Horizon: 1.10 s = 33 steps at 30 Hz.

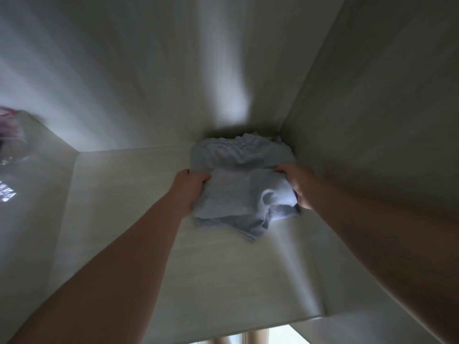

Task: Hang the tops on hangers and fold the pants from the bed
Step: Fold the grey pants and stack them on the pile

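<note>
- Pale wardrobe boards fill the frame, with a dim shelf running across the middle and a streak of light on the back panel.
- At the far left edge hangs a pink garment, too blurred to identify and well apart from the work.
- Left of centre, the left hand grips the near left edge of the pants. Its thumb lies on top and its fingers are tucked out of sight beneath.
- Right of centre, the folded pale-blue pants appear to rest on the shelf, hard up in the back right corner. The far end is rumpled against the back panel.
- Along the pants' lower edge, loose layers splay out from the fold. If the hands let go unevenly, those layers could likely slide and the fold open.
- Pressing further into the corner would probably bunch the far end more and spoil the fold.
- Further right, the right hand holds the right edge of the pants, fingers curled round the cloth.
- That hand sits close to the side panel, so pulling it out could snag a layer and drag it along.
</note>
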### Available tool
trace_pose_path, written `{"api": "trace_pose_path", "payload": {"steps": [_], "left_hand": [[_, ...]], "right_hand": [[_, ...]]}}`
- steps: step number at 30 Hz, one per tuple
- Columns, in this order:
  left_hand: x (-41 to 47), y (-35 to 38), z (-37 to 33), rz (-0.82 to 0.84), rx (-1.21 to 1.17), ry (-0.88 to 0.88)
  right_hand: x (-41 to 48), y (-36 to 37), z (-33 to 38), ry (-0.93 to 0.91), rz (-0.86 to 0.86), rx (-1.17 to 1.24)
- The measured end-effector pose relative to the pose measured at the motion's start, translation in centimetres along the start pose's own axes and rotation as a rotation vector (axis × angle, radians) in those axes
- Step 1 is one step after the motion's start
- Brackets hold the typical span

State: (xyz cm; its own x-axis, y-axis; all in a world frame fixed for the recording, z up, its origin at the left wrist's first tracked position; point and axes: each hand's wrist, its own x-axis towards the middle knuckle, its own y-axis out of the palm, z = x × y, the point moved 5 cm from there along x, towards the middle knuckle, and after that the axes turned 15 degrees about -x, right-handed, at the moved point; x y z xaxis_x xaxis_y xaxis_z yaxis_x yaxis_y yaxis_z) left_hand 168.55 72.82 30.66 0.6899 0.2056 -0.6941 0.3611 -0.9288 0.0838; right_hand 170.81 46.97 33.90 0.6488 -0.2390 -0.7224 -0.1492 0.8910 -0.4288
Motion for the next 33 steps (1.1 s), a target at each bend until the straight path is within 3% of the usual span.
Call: {"api": "trace_pose_path", "payload": {"steps": [6,14,18,22,24,27,33], "left_hand": [[-4.2,1.0,-7.7,0.07,-0.099,-0.13],[-9.1,1.9,-16.0,0.169,-0.353,0.323],[-8.4,1.4,-11.8,0.074,-0.344,0.385],[-5.5,0.3,-3.5,-0.05,0.018,0.205],[-4.2,-0.5,0.4,-0.057,0.09,0.124],[-2.9,-1.6,4.7,-0.061,0.185,0.048],[-1.1,-1.7,4.3,-0.076,0.321,0.172]], "right_hand": [[-4.1,-2.0,8.0,-0.119,0.109,0.321],[-8.3,-5.0,12.9,-0.328,0.043,0.512],[-6.9,-3.8,7.3,-0.242,-0.042,0.443],[-3.7,-1.0,-1.6,0.01,-0.035,0.096],[-2.4,0.1,-5.1,0.101,0.006,-0.084],[-1.8,1.0,-7.9,0.1,0.068,-0.232],[0.5,1.2,-6.8,-0.087,-0.135,-0.092]]}}
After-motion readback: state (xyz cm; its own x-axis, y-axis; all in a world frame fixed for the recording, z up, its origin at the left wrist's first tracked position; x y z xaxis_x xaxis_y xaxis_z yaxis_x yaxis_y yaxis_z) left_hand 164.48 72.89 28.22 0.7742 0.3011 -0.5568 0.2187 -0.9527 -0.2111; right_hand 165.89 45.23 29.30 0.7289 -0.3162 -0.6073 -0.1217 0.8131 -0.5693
